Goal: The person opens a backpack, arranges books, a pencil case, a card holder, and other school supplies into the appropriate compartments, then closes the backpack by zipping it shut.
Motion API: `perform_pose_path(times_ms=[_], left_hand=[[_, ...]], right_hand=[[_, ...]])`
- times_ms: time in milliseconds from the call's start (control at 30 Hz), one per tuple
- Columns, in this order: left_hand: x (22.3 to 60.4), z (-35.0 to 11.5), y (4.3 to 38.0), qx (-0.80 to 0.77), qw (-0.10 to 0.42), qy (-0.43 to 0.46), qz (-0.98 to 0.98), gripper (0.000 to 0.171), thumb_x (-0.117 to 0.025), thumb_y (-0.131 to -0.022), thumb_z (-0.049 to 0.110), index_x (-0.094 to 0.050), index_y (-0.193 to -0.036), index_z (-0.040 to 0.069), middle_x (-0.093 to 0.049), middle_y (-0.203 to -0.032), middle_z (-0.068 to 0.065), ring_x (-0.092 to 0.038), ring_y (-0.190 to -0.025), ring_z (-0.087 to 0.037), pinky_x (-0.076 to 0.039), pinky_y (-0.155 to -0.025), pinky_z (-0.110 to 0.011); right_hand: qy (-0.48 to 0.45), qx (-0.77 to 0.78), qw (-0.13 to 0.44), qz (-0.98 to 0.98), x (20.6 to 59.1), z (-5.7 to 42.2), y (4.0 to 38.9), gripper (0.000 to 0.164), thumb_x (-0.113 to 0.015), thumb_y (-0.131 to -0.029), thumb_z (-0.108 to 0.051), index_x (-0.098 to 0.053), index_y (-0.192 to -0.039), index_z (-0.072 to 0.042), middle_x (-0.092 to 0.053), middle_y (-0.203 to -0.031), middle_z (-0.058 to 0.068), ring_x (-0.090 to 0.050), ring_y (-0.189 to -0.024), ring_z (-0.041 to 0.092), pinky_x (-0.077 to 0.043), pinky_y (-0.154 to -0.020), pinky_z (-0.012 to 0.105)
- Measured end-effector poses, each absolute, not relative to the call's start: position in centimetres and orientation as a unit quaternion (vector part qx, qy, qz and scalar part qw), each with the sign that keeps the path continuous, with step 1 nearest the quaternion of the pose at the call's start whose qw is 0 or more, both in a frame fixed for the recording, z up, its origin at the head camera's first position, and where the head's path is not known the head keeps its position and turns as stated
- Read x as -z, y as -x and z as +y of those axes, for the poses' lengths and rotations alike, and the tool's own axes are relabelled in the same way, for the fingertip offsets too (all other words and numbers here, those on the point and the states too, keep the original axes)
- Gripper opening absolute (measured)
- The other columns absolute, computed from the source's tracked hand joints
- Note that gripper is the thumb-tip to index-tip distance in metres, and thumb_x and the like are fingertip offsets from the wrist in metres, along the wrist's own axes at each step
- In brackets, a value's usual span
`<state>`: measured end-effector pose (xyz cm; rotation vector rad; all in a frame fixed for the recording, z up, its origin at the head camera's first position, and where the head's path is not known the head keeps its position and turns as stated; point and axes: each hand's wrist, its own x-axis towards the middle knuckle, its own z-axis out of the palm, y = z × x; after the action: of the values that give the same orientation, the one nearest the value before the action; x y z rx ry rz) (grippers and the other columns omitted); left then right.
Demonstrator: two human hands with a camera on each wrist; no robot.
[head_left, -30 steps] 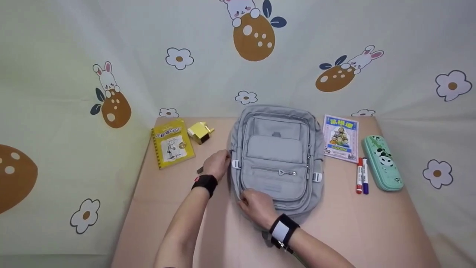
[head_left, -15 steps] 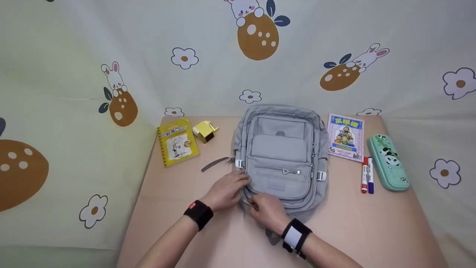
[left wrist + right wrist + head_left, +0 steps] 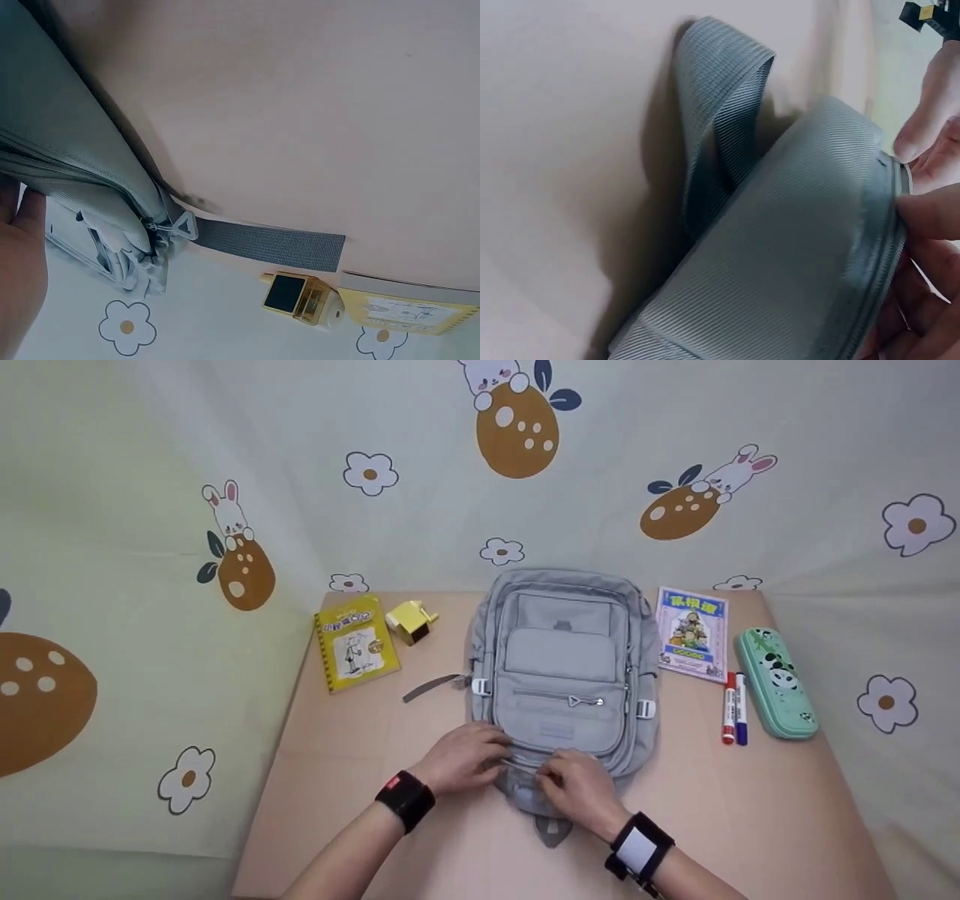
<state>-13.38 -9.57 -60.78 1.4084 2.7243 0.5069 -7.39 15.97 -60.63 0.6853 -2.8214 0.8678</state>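
Observation:
A grey backpack (image 3: 559, 652) lies on the table with its front pockets facing up. At its near left corner, my left hand (image 3: 466, 757) pinches the zippered edge between thumb and fingers. My right hand (image 3: 581, 787) pinches the same edge a little farther right, by the zipper seam. In the right wrist view, the right hand's fingers (image 3: 930, 225) lie against the zipper seam (image 3: 877, 255), with the left thumb just beyond. A webbing loop (image 3: 553, 831) sticks out from the near end. The left wrist view shows the zipper line and a triangular zipper pull (image 3: 185, 225) on the side.
A grey strap (image 3: 433, 686) extends left from the backpack. Back left are a yellow spiral notebook (image 3: 357, 645) and a yellow pencil sharpener (image 3: 411, 621). Rightward lie a purple-bordered booklet (image 3: 691, 634), a red marker (image 3: 729, 709), a blue marker (image 3: 742, 709) and a green panda pencil case (image 3: 778, 682).
My left hand has come from the backpack's left side down to its near corner, uncovering the strap. The right hand has slid rightward along the near edge.

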Motion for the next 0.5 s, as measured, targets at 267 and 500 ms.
perform_pose_path(times_ms=[267, 500], left_hand=[[59.1, -8.9, 14.8, -0.135, 0.039, -0.42, 0.896, 0.058, -0.074, -0.094, 0.033, -0.056, -0.148, 0.019, -0.053, -0.15, -0.005, -0.049, -0.136, -0.024, -0.039, -0.112, -0.042], [56.9, -7.3, 16.7, -0.083, 0.045, -0.399, 0.912, 0.05, -0.073, -0.095, 0.024, -0.061, -0.144, 0.022, -0.056, -0.148, -0.001, -0.051, -0.133, -0.024, -0.042, -0.109, -0.042]], right_hand=[[-0.251, -0.296, 0.148, -0.91, 58.4, 16.4, 8.4, 0.004, -0.08, -0.089, -0.019, -0.078, -0.092, -0.018, -0.068, -0.09, -0.008, -0.062, -0.081, 0.011, -0.051, -0.069, 0.031], [-0.27, -0.321, 0.193, -0.887, 56.2, 16.7, 9.4, 0.008, -0.081, -0.088, -0.016, -0.078, -0.095, -0.017, -0.068, -0.092, -0.007, -0.061, -0.083, 0.01, -0.049, -0.069, 0.03]])
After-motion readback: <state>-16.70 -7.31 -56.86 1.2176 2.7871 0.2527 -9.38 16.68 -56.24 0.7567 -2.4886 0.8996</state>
